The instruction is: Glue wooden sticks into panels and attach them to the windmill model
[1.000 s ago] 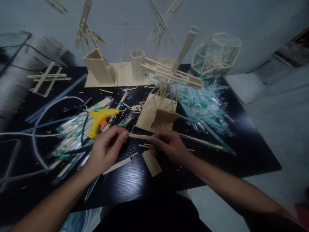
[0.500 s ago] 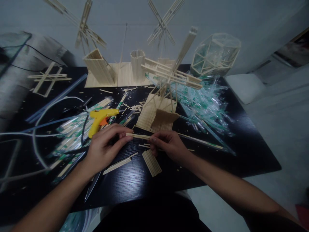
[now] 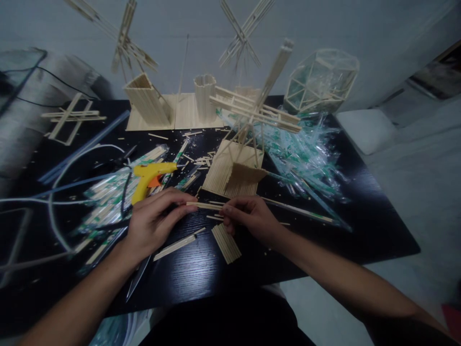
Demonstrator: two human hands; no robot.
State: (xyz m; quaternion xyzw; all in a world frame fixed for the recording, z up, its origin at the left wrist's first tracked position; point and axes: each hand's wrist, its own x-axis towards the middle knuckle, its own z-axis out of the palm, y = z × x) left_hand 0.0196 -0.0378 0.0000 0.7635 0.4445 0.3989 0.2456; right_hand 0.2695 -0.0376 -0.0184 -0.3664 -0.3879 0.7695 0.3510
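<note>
Between my two hands a few thin wooden sticks (image 3: 206, 206) lie nearly level just above the dark table. My left hand (image 3: 154, 218) pinches their left end between thumb and fingers. At the right end, the thumb and fingers of my right hand (image 3: 252, 218) are closed on the same sticks. Just below my right hand rests a small flat panel of sticks (image 3: 226, 244) laid side by side. Some loose cut sticks (image 3: 176, 247) lie nearer my left hand. A yellow glue gun (image 3: 153, 178) sits just beyond my left hand.
A wooden stick windmill model (image 3: 248, 120) stands on a base ahead of my right hand. Wrapped sticks (image 3: 118, 187) lie left, plastic wrappers (image 3: 309, 149) right. A knife-like blade (image 3: 138, 278) lies near the front edge. A stick tower (image 3: 149, 101) stands at the back.
My left hand has shifted slightly left. The sticks between my hands now show a small gap between them. Everything else on the table looks the same.
</note>
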